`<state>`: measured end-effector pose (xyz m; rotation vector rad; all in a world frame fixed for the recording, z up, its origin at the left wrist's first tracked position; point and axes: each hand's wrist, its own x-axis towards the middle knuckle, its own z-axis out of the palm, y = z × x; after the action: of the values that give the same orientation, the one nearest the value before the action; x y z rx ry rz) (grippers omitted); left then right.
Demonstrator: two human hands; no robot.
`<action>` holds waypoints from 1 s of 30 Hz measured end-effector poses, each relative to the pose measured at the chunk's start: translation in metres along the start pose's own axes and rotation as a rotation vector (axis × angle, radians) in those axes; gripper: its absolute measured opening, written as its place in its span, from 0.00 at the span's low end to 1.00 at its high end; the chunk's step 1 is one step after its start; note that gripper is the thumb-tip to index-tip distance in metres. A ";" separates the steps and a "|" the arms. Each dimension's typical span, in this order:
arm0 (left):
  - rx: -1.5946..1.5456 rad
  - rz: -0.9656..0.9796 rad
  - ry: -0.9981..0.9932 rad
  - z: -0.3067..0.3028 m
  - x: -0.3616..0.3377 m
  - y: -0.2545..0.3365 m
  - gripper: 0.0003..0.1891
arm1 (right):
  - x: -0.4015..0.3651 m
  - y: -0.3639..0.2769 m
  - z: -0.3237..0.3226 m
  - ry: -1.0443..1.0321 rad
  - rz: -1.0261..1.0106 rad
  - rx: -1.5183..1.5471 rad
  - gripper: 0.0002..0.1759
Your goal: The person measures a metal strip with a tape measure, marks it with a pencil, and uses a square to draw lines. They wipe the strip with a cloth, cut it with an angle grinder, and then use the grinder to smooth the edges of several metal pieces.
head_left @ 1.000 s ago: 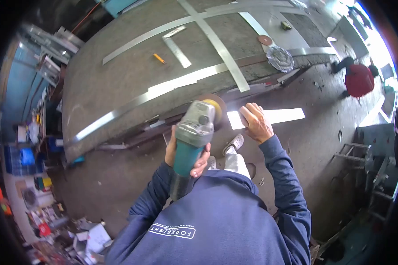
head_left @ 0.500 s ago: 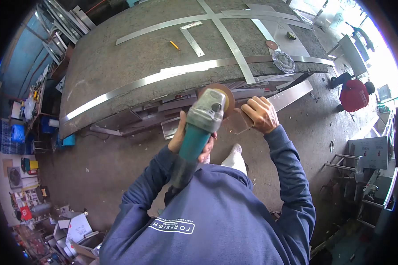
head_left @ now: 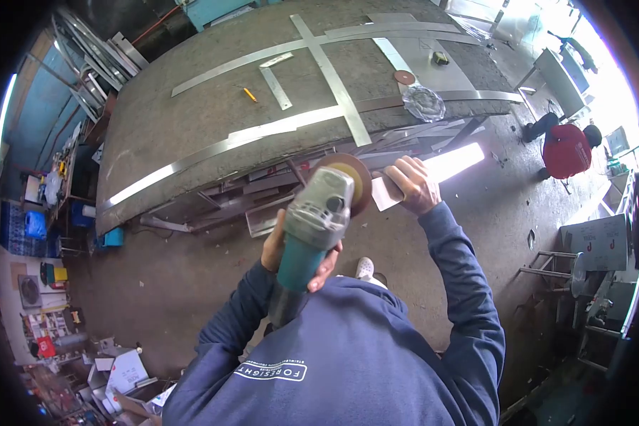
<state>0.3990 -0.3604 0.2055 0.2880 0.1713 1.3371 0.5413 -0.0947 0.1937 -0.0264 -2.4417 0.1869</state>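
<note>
The left hand (head_left: 272,246) wraps the grinder (head_left: 302,261), fingers closed about its body; it probably handles heavy and rigid, with vibration, best held there, clear of the disc (head_left: 360,193) ahead of the hand; the right hand (head_left: 417,189) pinches the strip (head_left: 456,162), whose near end is close beside the disc, contact unclear; the strip looks light, thin, smooth, perhaps slippery and sharp-edged, so better gripped across its faces; beyond both hands, the surface (head_left: 170,135) bears bars (head_left: 326,71) and a pencil (head_left: 250,94); far right of the right hand, a box (head_left: 595,245).
</note>
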 end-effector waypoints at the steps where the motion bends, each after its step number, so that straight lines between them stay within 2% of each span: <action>1: 0.062 -0.032 -0.002 -0.001 0.008 -0.007 0.55 | -0.007 0.007 -0.001 0.002 -0.001 -0.012 0.12; 3: 0.126 -0.060 0.002 -0.003 0.024 -0.021 0.54 | -0.020 0.022 -0.005 -0.009 0.002 0.002 0.13; 5: 0.118 -0.113 0.109 -0.003 0.038 -0.035 0.54 | -0.030 0.033 -0.009 -0.020 -0.002 0.021 0.14; 10: 0.139 -0.072 0.092 -0.013 0.062 -0.052 0.53 | -0.048 0.048 -0.022 -0.084 -0.015 0.071 0.13; 16: 0.071 0.032 0.061 -0.023 0.074 -0.044 0.51 | -0.040 0.061 -0.020 -0.100 -0.215 0.124 0.09; 18: 0.257 0.112 0.386 -0.026 0.072 -0.037 0.53 | -0.028 0.067 -0.021 0.000 -0.126 0.255 0.10; 19: 0.322 0.112 0.531 -0.028 0.071 -0.034 0.52 | -0.017 0.077 -0.024 -0.070 -0.055 0.373 0.11; 20: 0.321 0.118 0.530 -0.029 0.071 -0.030 0.52 | -0.003 0.078 -0.024 0.009 0.003 0.497 0.11; 22: 0.273 0.186 0.543 -0.030 0.073 -0.018 0.53 | 0.010 0.097 -0.025 -0.332 0.195 0.648 0.12; 23: 0.339 0.211 0.424 -0.032 0.077 -0.008 0.54 | 0.015 0.103 -0.022 -0.340 0.190 0.646 0.12; 25: 0.275 0.212 0.372 -0.023 0.086 0.010 0.55 | 0.023 0.110 -0.014 -0.750 0.682 1.042 0.17; 28: 0.251 0.170 0.318 -0.019 0.104 0.045 0.58 | 0.039 0.117 -0.008 -0.946 0.785 1.127 0.18; 30: 0.269 0.099 0.305 -0.005 0.127 0.064 0.57 | 0.052 0.125 -0.003 -1.015 0.766 1.118 0.18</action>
<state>0.3670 -0.2231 0.2250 0.3207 0.6023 1.4532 0.4991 0.0329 0.2115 -0.4562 -2.6903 2.3109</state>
